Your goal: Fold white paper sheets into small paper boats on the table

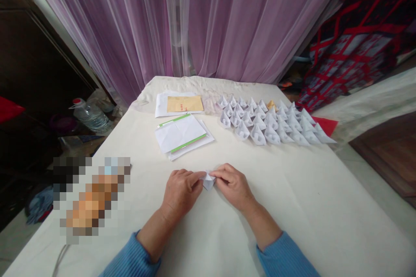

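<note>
Between my two hands is a small piece of folded white paper (209, 183), its lower end coming to a point. My left hand (182, 188) pinches its left corner between thumb and forefinger. On the opposite corner, the fingers of my right hand (233, 184) are closed in the same way. Both hands are low over the white-covered table (201, 242). Beyond them to the right stand rows of folded white paper boats (272, 135), with a single yellow one (271, 105) among them.
White sheets with green-edged strips (182, 132) lie ahead, left of centre. Behind them, a yellow envelope (185, 104) rests on white paper. A pixelated object (94, 199) with a cable is at left. A red sheet (326, 125) shows by the boats. Purple curtains (130, 21) hang behind.
</note>
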Motion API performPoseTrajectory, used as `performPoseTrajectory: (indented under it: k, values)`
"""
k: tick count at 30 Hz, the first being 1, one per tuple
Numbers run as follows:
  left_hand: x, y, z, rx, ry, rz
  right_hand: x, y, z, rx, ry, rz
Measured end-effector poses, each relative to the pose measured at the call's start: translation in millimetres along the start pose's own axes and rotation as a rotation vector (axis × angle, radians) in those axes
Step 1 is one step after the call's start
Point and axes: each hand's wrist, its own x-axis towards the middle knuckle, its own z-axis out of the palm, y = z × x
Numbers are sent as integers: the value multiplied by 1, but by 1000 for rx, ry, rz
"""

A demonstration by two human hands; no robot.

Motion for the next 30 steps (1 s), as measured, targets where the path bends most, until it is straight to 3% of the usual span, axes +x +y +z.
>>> performPoseTrajectory:
  k: [18,30]
  values:
    - [0,-5,-11,-18,-116,5,-3,8,-7,-158,-151,-124]
    - [2,-1,-15,20,-179,-47,-3,6,-7,-190,-150,-176]
